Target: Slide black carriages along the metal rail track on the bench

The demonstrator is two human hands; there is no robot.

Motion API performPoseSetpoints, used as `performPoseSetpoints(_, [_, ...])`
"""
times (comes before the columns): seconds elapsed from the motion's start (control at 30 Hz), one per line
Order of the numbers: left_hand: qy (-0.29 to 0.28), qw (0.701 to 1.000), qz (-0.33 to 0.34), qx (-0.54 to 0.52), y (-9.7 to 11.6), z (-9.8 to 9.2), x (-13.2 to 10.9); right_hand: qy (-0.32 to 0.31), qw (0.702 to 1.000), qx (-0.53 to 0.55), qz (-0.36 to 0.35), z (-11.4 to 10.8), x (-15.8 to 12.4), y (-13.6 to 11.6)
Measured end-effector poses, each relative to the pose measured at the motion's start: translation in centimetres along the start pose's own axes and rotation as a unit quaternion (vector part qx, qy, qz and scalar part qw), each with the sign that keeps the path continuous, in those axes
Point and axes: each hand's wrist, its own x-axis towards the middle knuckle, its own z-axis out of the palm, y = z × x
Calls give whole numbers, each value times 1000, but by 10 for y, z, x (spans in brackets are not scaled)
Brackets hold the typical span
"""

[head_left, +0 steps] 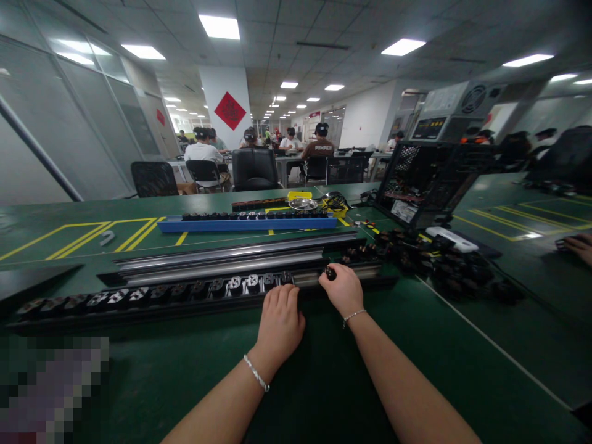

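The right hand [343, 288] pinches a black piece [330, 272] at the bare stretch of a long black channel [185, 310], well in from the table's [176, 364] far edge. The left hand [280, 320], fingers together, rests over the channel's near wall, by its row of modules [160, 293]; whether it grips one, I cannot tell.

PUMPKIN | back of brown shirt [318, 150] | red diamond sign [230, 111], white pillar [217, 79]: character unclear
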Motion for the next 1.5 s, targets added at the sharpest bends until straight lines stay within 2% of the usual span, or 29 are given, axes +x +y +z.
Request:
performPoseSetpoints(1.13, [-12, 1000, -9, -10, 1, -1, 0, 11, 999, -53, 8, -4, -2, 8])
performPoseSetpoints(1.5, [-3, 1000, -4, -3, 1, -2, 0, 28, 998, -54, 34, -1, -4, 9])
